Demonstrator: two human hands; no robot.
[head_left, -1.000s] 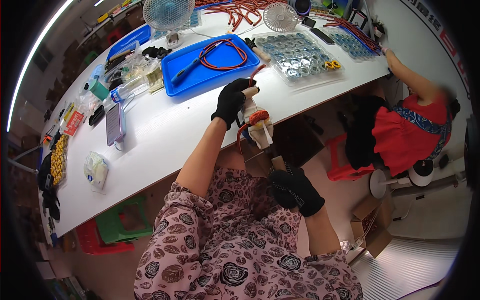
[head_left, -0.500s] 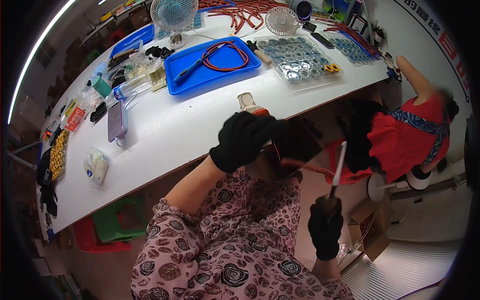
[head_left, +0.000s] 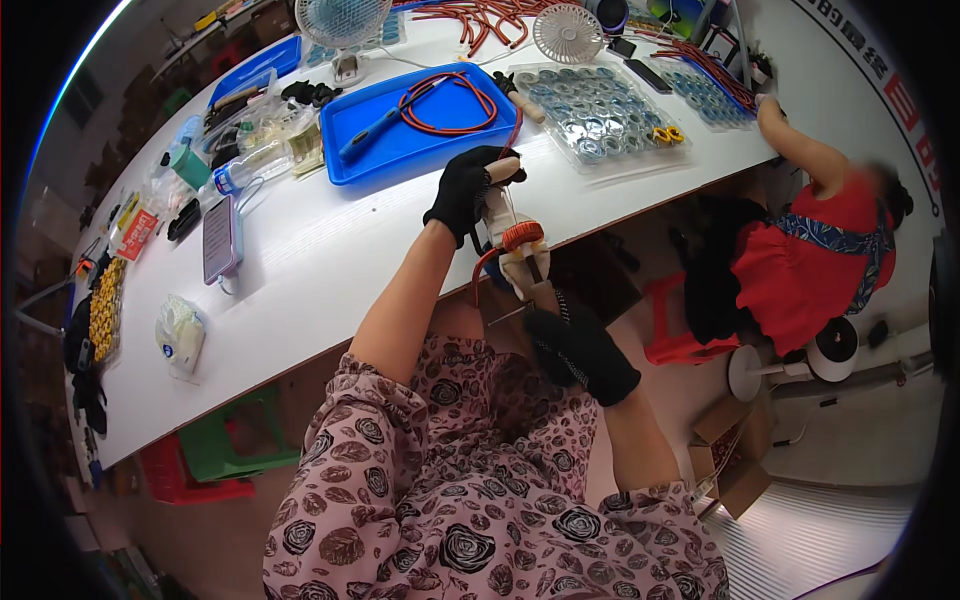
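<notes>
A ring coil wound with orange-copper wire point(head_left: 522, 236) sits in a whitish holder point(head_left: 514, 276) at the table's front edge. Just above and left of it is my left hand point(head_left: 466, 192), in a black glove with pale fingertip covering or bare fingers showing. It is closed round a red-brown wire point(head_left: 517, 132) that sticks up past the fingers. A loose wire end point(head_left: 482, 268) curves down left of the coil. My right hand point(head_left: 580, 350), also black-gloved, grips a tool with a light brown handle point(head_left: 543, 297). Its metal shaft reaches the coil; the tip is hidden.
A blue tray point(head_left: 345, 172) holds a blue-handled tool and a coiled red wire. Right of it lies a clear tray of ring parts point(head_left: 600, 115). A phone point(head_left: 221, 240) and a tissue pack point(head_left: 180, 335) lie leftward. A person in red point(head_left: 810, 260) sits to the right.
My right hand has come up and left from low right, bringing the tool to the coil. The left hand has moved up off the coil, and the wire now points upward.
</notes>
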